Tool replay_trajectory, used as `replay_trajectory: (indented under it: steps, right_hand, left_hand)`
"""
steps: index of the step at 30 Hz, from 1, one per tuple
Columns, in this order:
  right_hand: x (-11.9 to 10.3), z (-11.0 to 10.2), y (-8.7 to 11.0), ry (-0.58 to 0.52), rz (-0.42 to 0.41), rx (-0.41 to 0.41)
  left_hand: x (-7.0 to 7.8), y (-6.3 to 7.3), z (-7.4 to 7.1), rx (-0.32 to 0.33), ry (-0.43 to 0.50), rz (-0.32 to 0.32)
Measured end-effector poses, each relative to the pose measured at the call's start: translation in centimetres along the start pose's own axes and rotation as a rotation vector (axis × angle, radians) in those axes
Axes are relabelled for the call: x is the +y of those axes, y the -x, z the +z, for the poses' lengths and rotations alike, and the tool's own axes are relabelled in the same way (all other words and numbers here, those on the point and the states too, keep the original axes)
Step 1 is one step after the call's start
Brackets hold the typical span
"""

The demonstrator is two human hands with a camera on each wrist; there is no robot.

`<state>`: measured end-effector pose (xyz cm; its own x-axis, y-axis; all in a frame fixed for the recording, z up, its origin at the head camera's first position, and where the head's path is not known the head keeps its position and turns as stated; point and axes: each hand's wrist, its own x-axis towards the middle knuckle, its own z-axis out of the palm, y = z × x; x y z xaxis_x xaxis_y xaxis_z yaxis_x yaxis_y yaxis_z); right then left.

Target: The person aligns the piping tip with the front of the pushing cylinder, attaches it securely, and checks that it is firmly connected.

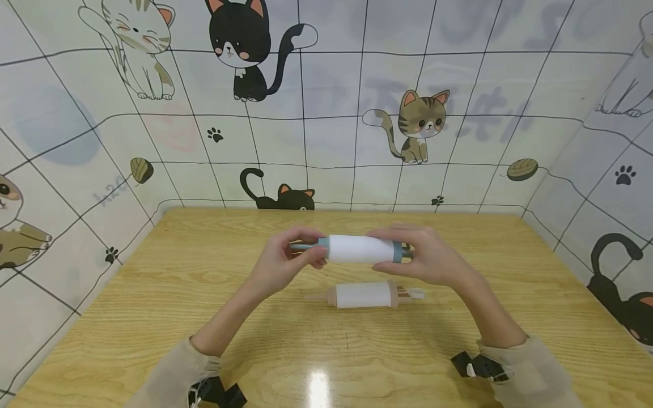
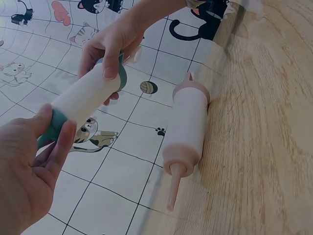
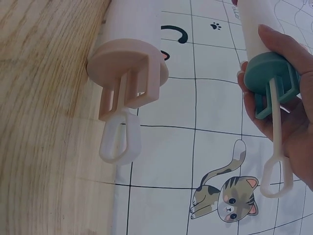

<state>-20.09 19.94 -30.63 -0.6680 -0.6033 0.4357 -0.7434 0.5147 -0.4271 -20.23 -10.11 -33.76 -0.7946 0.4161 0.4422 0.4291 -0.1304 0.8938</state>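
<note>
Both hands hold a white tube with teal ends (image 1: 361, 249) roughly level above the table. My left hand (image 1: 283, 260) pinches its left teal end, from which a thin spout sticks out. My right hand (image 1: 433, 256) grips the opposite end around the teal collar. In the right wrist view, a white rod with a loop (image 3: 277, 181) extends from that collar between teal brackets. A similar white tube with pink ends (image 1: 363, 295) lies on the table, nearer my body, with a tapered pink spout (image 2: 176, 188) and a white loop (image 3: 121, 139).
The wooden table (image 1: 204, 283) spreads out under both hands. A cat-printed, grid-lined sheet (image 1: 331, 141) hangs behind it and along both sides. Small black devices (image 1: 479, 367) are strapped at the wrists over beige sleeves (image 1: 535, 371).
</note>
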Motion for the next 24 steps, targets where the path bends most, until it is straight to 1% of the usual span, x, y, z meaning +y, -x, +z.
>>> replay_trajectory:
  steps: [11,18,22,24]
  right_hand:
    - [0.1,0.02,-0.09,-0.026,-0.005,-0.025]
    - [0.26,-0.04,-0.13,-0.028,-0.009,-0.058]
    - [0.32,-0.03,-0.11,-0.034,-0.004,-0.052]
    - [0.27,-0.01,-0.11,-0.034,-0.009,-0.044]
  left_hand:
    - [-0.36,0.1,0.16,-0.004,-0.043,0.052]
    - [-0.26,0.15,0.34,0.007,-0.099,0.082]
    - [-0.4,0.11,0.31,0.009,-0.103,0.082]
    - [-0.47,0.12,0.26,0.007,-0.095,0.065]
